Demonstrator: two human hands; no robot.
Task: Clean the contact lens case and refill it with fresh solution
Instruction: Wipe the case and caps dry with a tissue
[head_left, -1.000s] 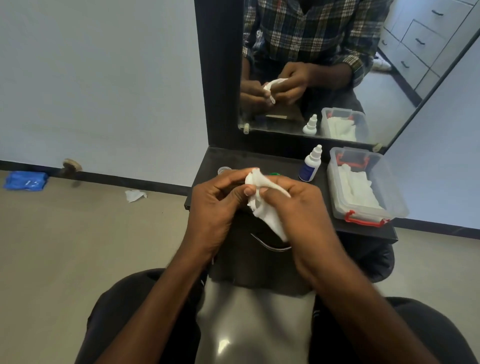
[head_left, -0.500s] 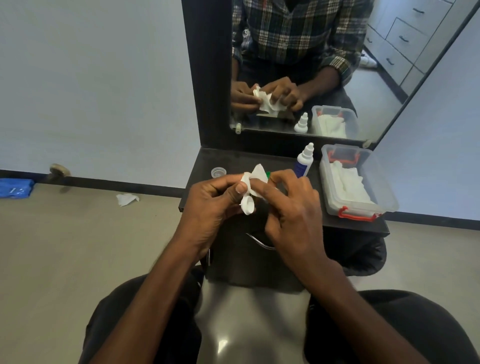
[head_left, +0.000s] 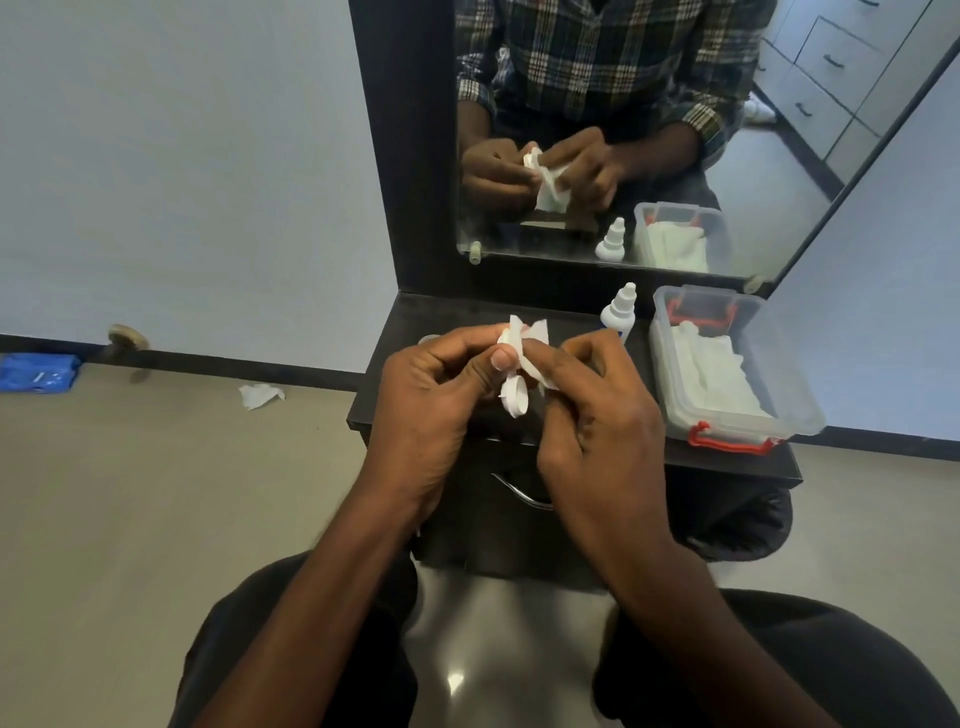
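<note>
Both hands were raised over the desk (head_left: 519, 312), working on the case (head_left: 514, 397). The left hand (head_left: 431, 395) pinched the case between thumb and fingers, one round well hanging below the thumb. The right hand (head_left: 592, 410) had its fingers curled round a tissue (head_left: 527, 340), pressed against the case's upper part. This looked like the wiping step of cleaning, with refilling not yet begun. Next would likely call for drying the other well, then setting the case down flat and reaching for the bottle (head_left: 618, 312), which stood near a box (head_left: 800, 410) of tissues.
</note>
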